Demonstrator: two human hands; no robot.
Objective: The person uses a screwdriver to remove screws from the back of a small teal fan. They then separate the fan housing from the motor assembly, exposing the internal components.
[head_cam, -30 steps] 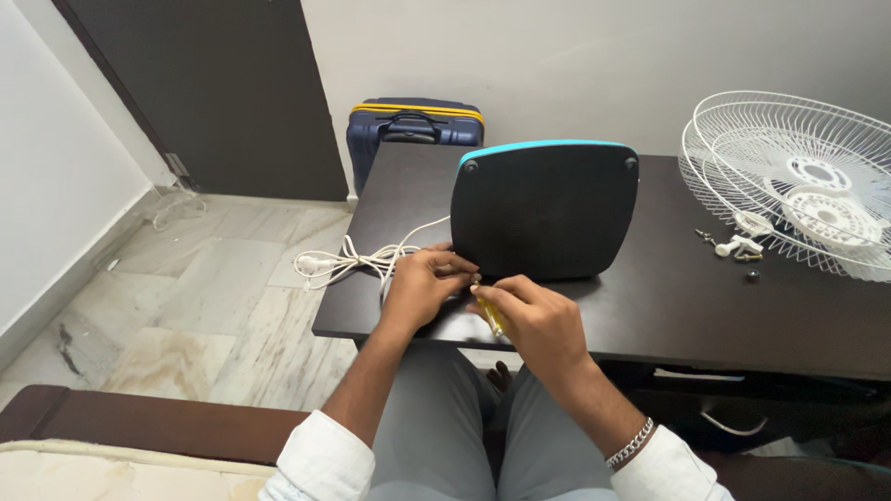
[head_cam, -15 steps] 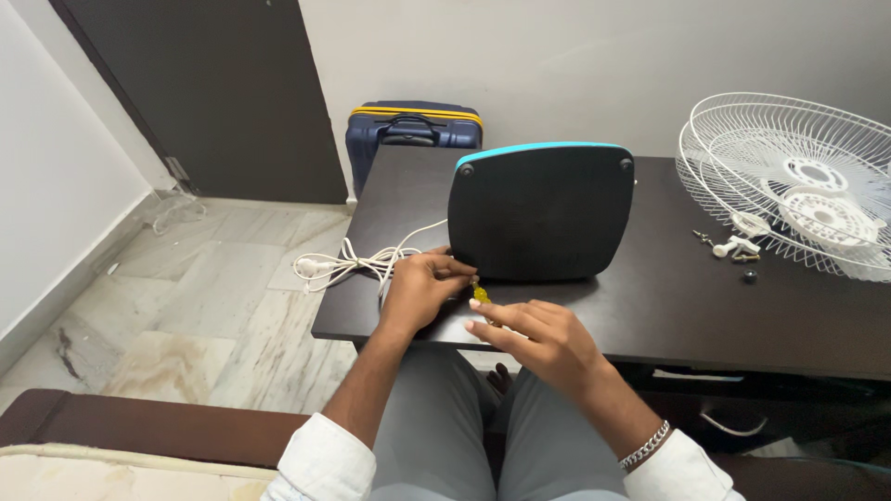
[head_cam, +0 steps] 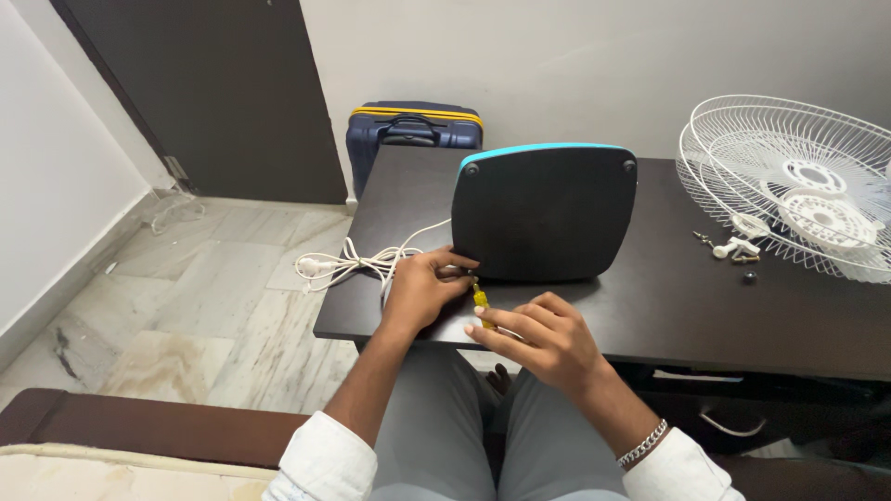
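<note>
Standing on edge at the middle of the dark table, a black base with a turquoise top rim shows its flat underside to the camera. At its 7 o'clock corner the left hand rests with fingers curled, thumb and forefinger pinched at the lower edge; what they grip there is too small to tell. Just beside it, at 4 o'clock, the right hand closes its fingertips loosely around a yellow screwdriver, whose tip points up toward that same corner, next to the left fingertips. A chain bracelet circles the right wrist. From behind the left hand a white cord runs toward 9 o'clock, looped in a bundle that overhangs the table edge. At the table's 2 o'clock end lie white wire fan guards, with small screws and a white fitting just beside them. Behind the table at 11 o'clock, a dark blue suitcase with a yellow band stands against the wall, next to a dark door.
</note>
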